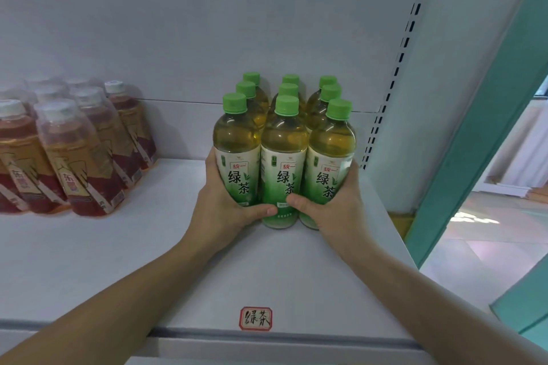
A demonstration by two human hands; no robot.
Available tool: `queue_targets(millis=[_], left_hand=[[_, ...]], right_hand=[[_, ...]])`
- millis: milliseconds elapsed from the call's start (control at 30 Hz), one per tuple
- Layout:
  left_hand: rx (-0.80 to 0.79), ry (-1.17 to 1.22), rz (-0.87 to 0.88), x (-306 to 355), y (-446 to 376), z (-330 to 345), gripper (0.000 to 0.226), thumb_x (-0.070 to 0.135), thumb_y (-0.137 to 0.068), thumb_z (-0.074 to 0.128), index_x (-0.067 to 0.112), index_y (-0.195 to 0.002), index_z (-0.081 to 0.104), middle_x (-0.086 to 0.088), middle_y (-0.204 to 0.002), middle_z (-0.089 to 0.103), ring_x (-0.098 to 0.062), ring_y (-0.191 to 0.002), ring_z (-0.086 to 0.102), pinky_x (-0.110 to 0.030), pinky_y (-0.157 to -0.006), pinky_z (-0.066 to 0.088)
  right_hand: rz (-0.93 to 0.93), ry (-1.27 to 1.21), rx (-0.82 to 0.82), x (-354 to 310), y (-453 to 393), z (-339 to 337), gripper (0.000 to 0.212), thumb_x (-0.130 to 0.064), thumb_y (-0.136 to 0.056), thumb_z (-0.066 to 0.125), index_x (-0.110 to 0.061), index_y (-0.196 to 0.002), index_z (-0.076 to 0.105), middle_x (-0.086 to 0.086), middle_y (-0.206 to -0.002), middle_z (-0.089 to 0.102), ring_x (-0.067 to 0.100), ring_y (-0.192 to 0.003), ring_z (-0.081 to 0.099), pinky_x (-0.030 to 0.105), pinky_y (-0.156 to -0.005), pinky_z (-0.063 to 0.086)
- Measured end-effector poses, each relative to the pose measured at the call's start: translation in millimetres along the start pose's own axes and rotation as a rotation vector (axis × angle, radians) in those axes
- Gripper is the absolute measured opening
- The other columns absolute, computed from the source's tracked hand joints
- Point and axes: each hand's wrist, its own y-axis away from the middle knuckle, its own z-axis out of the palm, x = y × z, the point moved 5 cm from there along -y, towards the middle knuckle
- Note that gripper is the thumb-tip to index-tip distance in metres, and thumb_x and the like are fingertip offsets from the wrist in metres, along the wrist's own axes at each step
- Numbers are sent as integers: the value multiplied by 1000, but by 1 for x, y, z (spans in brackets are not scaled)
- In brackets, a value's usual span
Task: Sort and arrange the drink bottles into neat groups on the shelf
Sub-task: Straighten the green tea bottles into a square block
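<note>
Nine upright green tea bottles [284, 139] stand between my left hand [221, 204] and right hand [335, 204], both curled around the front row's outer bottles.

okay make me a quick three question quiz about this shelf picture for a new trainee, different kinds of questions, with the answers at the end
1. True or false: the green tea bottles have white caps.
2. How many green caps show in the block that the left hand and right hand cup from either side?
A) six
B) nine
C) twelve
3. Fill in: the red tea bottles stand on the shelf to the ____ of the green block.

Key:
1. False, they are green.
2. B, three rows of three.
3. Left, apart from it. A small red-bordered label sits at the shelf's front edge.
</note>
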Motion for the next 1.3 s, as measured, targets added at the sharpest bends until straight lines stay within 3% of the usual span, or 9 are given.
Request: queue_targets(millis=[100,267,433,567,733,867,1000,1067,1300], left_hand=[[23,-16,-7,-1,-1,-1,121,32,-46,102,28,-145,32,27,-122,61,12,-108,62,-9,-80,53],[-14,-64,-20,-5,2,-4,118,32,-51,102,31,-145,31,32,-123,60,12,-110,61,-18,-87,54],[-140,-141,-97,-17,6,-13,104,27,-60,99,40,-142,36,30,-122,63,12,-107,62,-29,-93,55],[-137,-210,-85,-17,7,-13,94,33,-63,97,39,-137,39,30,-120,62,9,-108,60,-23,-90,50],[-99,-257,-72,-13,7,-12,94,36,-64,96,35,-138,37,23,-123,60,-4,-106,60,-27,-90,48],[-83,-273,-61,-7,10,-12,91,37,-61,98,37,-132,41,26,-118,58,2,-103,59,-24,-89,49],[-48,-365,-72,-6,10,-23,104,47,-54,98,32,-141,41,12,-121,54,-2,-102,57,-21,-82,49],[-54,-345,-120,-7,11,-29,108,51,-53,95,29,-144,42,14,-114,58,-4,-95,60,-18,-72,47],[-104,-341,-120,-13,10,-32,84,59,-51,87,31,-125,56,20,-111,64,-2,-93,63,-20,-72,50]], right_hand=[[-8,13,12,-1,0,1,109,-32,-53,100,-34,-143,37,-19,-124,63,0,-114,63,40,-97,57],[24,42,-30,6,4,-4,111,-38,-49,99,-33,-141,38,-14,-127,63,9,-118,64,46,-96,57],[53,217,-134,13,8,-11,91,-32,-57,90,-43,-131,39,-9,-123,62,14,-113,64,46,-94,57],[63,294,-173,10,7,-18,80,-27,-66,91,-46,-125,40,-10,-120,63,14,-110,64,40,-92,56],[66,334,-164,8,8,-18,83,-25,-65,92,-44,-126,39,-9,-123,62,17,-112,61,35,-93,51],[72,331,-163,8,9,-18,88,-27,-64,92,-40,-133,39,-7,-124,62,19,-114,61,44,-96,53],[86,318,-144,5,12,-16,98,-36,-59,90,-39,-139,35,-6,-127,59,18,-115,60,46,-98,53],[87,308,-125,3,12,-16,99,-36,-59,90,-37,-142,34,-5,-127,58,19,-116,59,46,-98,53],[73,298,-140,1,8,-21,91,-22,-67,93,-29,-141,39,-7,-127,61,13,-111,59,27,-88,47]])
